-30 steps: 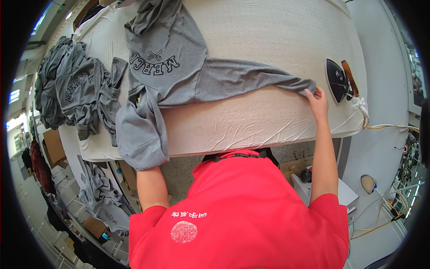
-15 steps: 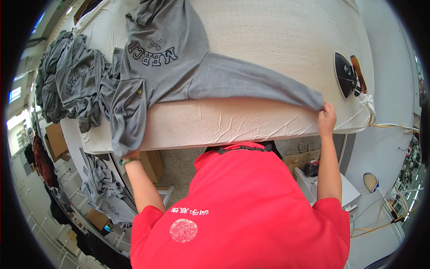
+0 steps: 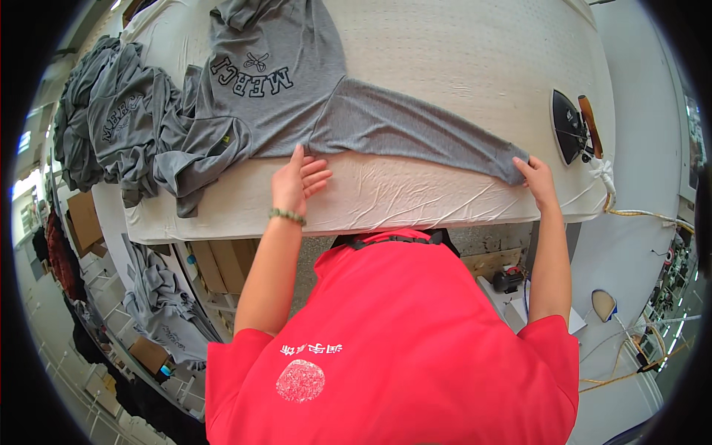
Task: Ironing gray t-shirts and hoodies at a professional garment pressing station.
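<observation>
A grey long-sleeved sweatshirt with dark block lettering and a small crossed emblem on its chest (image 3: 274,81) lies spread face up on the white padded worktop (image 3: 460,44), its body toward the left and one sleeve stretched out to the right along the near edge. The left hand (image 3: 299,180) rests flat on the sweatshirt's lower hem near the underarm, fingers loosely extended and not clenched — it presses the fabric rather than gripping it; a band of green beads (image 3: 287,216) circles that wrist. The right hand (image 3: 535,175) is at the far end of the stretched sleeve, fingers closed on the grey cuff (image 3: 512,165) and holding it down at the worktop's near edge. The sweatshirt's other sleeve is folded over in a bunch at the left, just beside a heap of similar grey lettered sweatshirts (image 3: 111,126) piled on the worktop's left end.

Near the right hand, apart from the cuff, a dark iron with a brown handle (image 3: 572,127) sits on the worktop's right side — a pale cord runs off from it over the edge. The person's red shirt (image 3: 400,348) fills the lower part of the view.
</observation>
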Demonstrator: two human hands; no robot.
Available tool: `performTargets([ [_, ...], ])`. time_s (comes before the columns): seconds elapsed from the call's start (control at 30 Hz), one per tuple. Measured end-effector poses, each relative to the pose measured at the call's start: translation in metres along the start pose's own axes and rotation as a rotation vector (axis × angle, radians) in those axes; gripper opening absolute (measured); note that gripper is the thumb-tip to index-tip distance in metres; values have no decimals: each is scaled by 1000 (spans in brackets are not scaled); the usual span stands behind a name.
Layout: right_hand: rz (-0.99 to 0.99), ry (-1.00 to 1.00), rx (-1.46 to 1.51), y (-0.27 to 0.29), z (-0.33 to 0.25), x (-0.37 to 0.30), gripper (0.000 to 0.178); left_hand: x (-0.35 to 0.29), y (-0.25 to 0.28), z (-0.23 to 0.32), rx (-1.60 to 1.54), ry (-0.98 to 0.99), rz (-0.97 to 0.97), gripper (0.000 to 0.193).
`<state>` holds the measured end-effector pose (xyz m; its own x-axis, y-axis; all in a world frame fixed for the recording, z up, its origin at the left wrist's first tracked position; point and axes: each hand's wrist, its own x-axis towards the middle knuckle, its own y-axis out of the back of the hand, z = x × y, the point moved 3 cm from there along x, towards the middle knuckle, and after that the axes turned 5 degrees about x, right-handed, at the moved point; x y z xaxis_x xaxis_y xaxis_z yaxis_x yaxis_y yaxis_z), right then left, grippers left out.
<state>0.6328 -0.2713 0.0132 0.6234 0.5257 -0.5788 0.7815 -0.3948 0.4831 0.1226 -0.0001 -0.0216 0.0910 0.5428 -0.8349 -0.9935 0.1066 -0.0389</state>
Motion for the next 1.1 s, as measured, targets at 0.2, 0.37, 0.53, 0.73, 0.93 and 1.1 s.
performTargets([
  [0.2, -212, 43, -28, 9, -49, -30, 42, 18, -15, 54, -70, -124, -39, 28],
  [0.37, -170, 403, 301, 45, -122, -54, 55, -27, 44, 155, -245, -762, 3, 15],
  [0.53, -232, 180, 11, 58, -94, -42, 67, -34, 52, 37, -69, -402, 104, 23],
  [0.73, -216, 37, -81, 34, -1, -4, 75, -17, 44, -35, 248, -359, 180, 16],
  [0.93, 9, 147, -178, 16, 14, -15, 69, -58, 4, 48, 1319, -800, 269, 9],
  [1.1, 525, 573, -622, -18, -12, -43, 51, -21, -110, 113, 1522, -1802, -167, 17],
])
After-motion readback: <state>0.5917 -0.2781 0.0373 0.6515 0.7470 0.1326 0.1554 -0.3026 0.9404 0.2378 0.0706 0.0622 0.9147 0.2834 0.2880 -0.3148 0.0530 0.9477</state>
